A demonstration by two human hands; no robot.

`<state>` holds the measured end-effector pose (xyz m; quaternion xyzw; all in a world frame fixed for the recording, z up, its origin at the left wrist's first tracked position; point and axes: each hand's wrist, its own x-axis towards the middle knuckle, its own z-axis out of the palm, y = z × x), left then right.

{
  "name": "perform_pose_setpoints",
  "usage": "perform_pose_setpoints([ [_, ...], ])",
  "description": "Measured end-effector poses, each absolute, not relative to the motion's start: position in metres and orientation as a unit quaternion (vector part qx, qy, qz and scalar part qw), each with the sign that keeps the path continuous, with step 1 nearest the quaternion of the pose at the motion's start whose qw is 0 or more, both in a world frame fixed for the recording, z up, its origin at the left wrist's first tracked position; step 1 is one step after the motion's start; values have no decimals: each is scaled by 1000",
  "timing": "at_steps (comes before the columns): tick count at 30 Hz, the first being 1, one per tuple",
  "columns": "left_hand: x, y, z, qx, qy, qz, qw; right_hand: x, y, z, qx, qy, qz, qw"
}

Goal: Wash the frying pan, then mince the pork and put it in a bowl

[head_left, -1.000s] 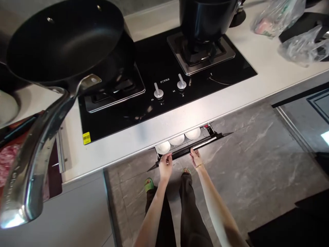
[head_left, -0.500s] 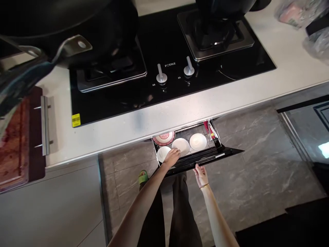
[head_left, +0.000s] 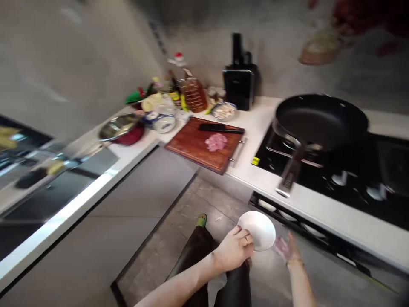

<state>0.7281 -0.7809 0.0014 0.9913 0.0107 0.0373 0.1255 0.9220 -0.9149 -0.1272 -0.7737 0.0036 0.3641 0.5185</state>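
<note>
My left hand (head_left: 238, 248) grips the near left rim of a white bowl (head_left: 260, 230), its fingers bent over the edge. The bowl hangs over the floor in front of the counter, its inside facing up, with nothing seen in it. Just right of the bowl is my right hand (head_left: 289, 248), somewhat blurred, its fingers apart and holding nothing. Behind the hands, the dish drawer (head_left: 332, 251) under the stove is pulled out a little, with white dishes showing in its gap.
A black frying pan (head_left: 319, 121) sits on the stove, its handle (head_left: 289, 177) jutting over the counter edge. A cutting board (head_left: 188, 145) bears a cleaver (head_left: 212, 127) and pink meat (head_left: 216, 142). Left are a metal basin (head_left: 119, 128), an oil bottle (head_left: 194, 94) and a sink (head_left: 57, 192).
The view has swung left. My left hand has lifted a white bowl out of the drawer. My right hand has come off the drawer front, and the drawer is pushed further in.
</note>
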Motion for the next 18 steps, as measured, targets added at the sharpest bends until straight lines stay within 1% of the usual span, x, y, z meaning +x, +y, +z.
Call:
perform_pose_setpoints([
  [1,702,-764,18,992,44,49,111,898,-889,-103,-746,-14,417,519],
  [3,646,-728,49,986,122,75,84,837,-831,-52,-574,-20,619,535],
  [4,617,-709,64,979,166,91,73,802,-798,-27,-502,-42,679,534],
  [5,587,-689,78,969,214,108,67,767,-763,-2,-458,-71,713,526],
  [7,523,-647,103,937,313,143,63,697,-686,39,-425,-144,749,488],
  [9,453,-601,125,896,402,178,58,626,-599,68,-450,-249,729,452],
  [10,416,-575,133,875,440,194,54,589,-552,77,-476,-323,693,435],
  [12,338,-517,142,834,500,224,59,512,-452,88,-511,-516,567,389],
  [15,225,-422,134,755,574,291,129,388,-298,93,-494,-647,472,339],
  [18,136,-333,107,656,626,368,205,265,-160,96,-477,-731,392,290],
])
